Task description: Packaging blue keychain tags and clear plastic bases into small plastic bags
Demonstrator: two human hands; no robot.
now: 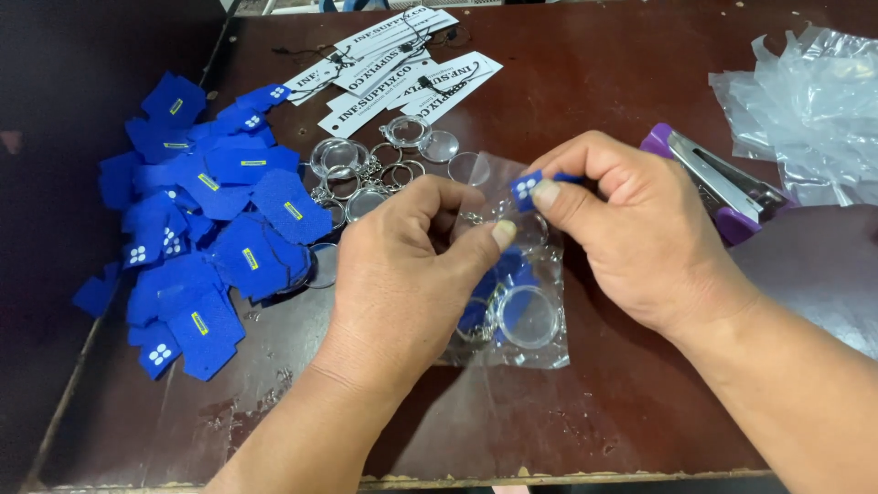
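Left hand [402,265] pinches the clear flat plastic bag [512,316] holding round keyrings, near the dark wooden table's front edge [567,430]. Right hand [631,238] grips a small blue felt tag [529,187] just above the bag. Beyond the bag lie white paper labels [393,69]; left of it, blue felt patches [210,229].

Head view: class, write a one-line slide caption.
Two hands, left hand and right hand, slip a blue piece into a clear bag.

plastic bags [814,101] cropped, clear pouch [512,302] half-covered
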